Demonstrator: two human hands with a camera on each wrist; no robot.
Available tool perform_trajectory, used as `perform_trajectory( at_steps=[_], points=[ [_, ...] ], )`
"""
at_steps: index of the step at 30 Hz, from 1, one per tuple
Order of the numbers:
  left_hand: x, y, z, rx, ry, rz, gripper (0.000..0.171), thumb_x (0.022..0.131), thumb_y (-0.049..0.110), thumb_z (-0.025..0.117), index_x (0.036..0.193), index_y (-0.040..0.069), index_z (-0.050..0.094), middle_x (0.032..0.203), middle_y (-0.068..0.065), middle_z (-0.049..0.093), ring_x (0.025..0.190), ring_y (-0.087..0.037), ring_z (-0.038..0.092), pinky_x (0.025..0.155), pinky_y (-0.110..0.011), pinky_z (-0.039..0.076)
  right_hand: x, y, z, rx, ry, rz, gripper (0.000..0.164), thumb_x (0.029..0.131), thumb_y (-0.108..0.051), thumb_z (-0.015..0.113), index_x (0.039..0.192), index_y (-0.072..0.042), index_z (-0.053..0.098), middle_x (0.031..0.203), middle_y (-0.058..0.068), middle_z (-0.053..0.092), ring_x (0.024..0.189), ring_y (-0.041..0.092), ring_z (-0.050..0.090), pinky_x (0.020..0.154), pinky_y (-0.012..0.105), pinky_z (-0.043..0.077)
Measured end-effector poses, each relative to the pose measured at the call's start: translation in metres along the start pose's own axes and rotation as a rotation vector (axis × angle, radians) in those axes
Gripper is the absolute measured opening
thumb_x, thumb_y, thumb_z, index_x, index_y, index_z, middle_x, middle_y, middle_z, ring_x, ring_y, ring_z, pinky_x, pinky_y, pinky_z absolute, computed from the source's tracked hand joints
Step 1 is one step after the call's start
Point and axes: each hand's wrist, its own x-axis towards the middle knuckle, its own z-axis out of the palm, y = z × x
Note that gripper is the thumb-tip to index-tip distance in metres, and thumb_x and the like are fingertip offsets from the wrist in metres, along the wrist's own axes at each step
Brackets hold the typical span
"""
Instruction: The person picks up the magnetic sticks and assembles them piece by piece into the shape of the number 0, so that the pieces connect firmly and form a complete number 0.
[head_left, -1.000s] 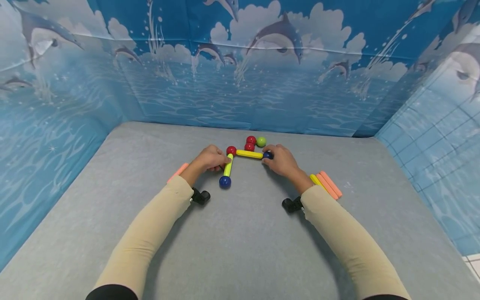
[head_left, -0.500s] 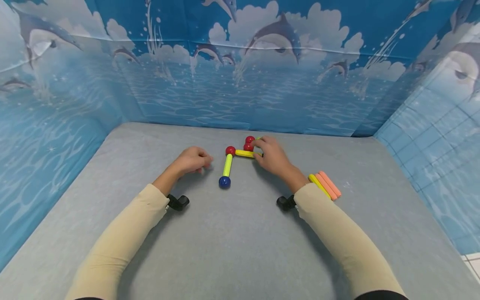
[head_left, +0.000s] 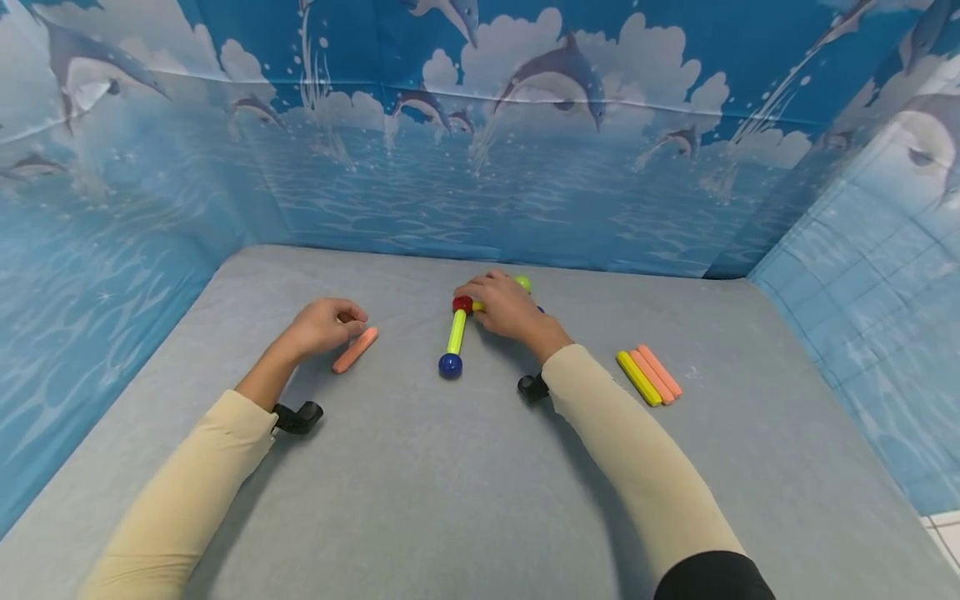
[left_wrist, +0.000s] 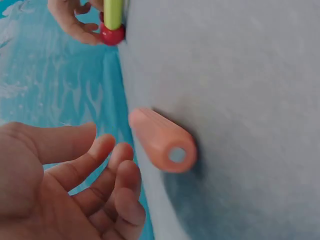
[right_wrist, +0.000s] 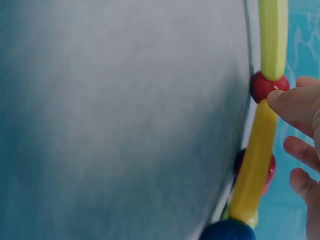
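Blue ball (right_wrist: 227, 231), partly out of sight past the right wrist view's bottom edge

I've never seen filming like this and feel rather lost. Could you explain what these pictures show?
There is no robot here: two bare hands do the work. The widest picture comes from a camera on the person's head; the other two come from cameras worn on the wrists, one each. On the grey surface, a lime rod and a yellow rod meet at a red ball, with a blue ball at the lime rod's near end. Three more rods lie side by side on the right. The right hand pinches that red ball. The left hand hovers beside an orange rod and holds nothing.
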Motion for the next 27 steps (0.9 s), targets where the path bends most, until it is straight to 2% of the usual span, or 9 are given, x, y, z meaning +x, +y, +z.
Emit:
perform_trajectory(
  at_steps=[4, 12, 19, 27],
  points=[
    [0.006, -0.004, 0.003, 0.038, -0.025, -0.002, 0.034, 0.102, 0.019, 0.05, 0.13, 0.003, 0.059, 0.126, -0.022, 0.06, 0.101, -0.03, 0.063, 0.079, -0.039, 0.05, 0.004, 0.0, 0.008, -0.019, 0.03, 0.009, 0.036, 0.092, -0.015, 0.069, 0.128, -0.019, 0.067, 0.13, 0.004, 0.069, 0.111, 0.028, 0.056, 0.092, 0.042, 0.048],
    [0.013, -0.006, 0.007, 0.105, -0.105, 0.006, 0.039, 0.1, 0.018, 0.055, 0.136, 0.004, 0.056, 0.131, -0.026, 0.059, 0.104, -0.031, 0.064, 0.079, -0.037, 0.051, 0.008, 0.001, 0.013, 0.024, 0.054, 0.044, 0.03, 0.094, -0.012, 0.067, 0.123, -0.019, 0.07, 0.125, 0.001, 0.071, 0.111, 0.027, 0.055, 0.094, 0.043, 0.047],
    [0.011, -0.002, 0.011, 0.133, -0.148, -0.003, 0.04, 0.099, 0.017, 0.053, 0.138, 0.006, 0.054, 0.13, -0.024, 0.059, 0.095, -0.026, 0.064, 0.072, -0.031, 0.048, 0.011, 0.0, 0.014, 0.03, 0.052, 0.044, 0.034, 0.093, -0.013, 0.068, 0.127, -0.021, 0.069, 0.127, 0.0, 0.071, 0.113, 0.026, 0.056, 0.094, 0.041, 0.046],
    [0.006, 0.003, 0.016, 0.108, -0.149, -0.014, 0.038, 0.097, 0.016, 0.054, 0.134, 0.006, 0.056, 0.132, -0.024, 0.058, 0.103, -0.03, 0.062, 0.078, -0.035, 0.05, 0.012, 0.004, 0.014, 0.019, 0.054, 0.045, 0.033, 0.092, -0.014, 0.069, 0.124, -0.023, 0.071, 0.123, -0.002, 0.073, 0.107, 0.025, 0.056, 0.089, 0.04, 0.047]
  ],
)
